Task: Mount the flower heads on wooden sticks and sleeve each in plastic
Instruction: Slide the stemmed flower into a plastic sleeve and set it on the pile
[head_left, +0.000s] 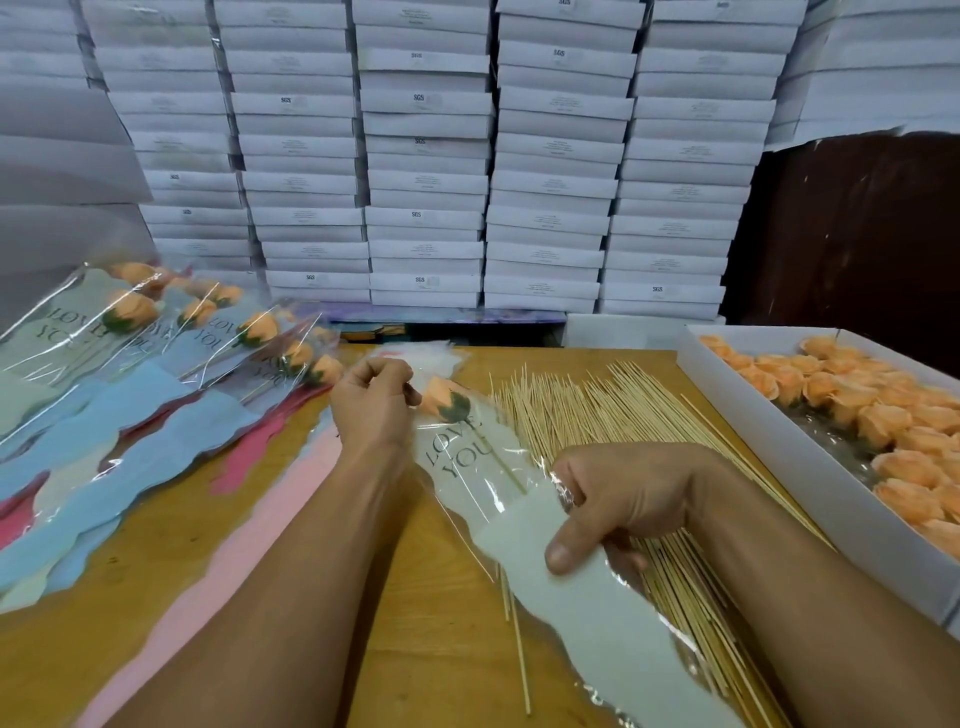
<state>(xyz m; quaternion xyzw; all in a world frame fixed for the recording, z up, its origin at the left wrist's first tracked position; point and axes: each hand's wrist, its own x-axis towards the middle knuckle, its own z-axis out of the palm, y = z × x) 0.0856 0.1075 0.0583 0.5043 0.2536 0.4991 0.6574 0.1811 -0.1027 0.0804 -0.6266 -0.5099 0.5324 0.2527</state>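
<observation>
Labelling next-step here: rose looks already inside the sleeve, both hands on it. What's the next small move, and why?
Probably set it on the finished pile at the left. The flower on its stick already sits inside the sleeve; the left hand pinches the top edge, and the right hand grips the middle.

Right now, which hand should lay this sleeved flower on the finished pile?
Probably the left hand: it pinches the sleeve top beside the finished pile. The right hand grips lower, nearer the sticks.
</observation>
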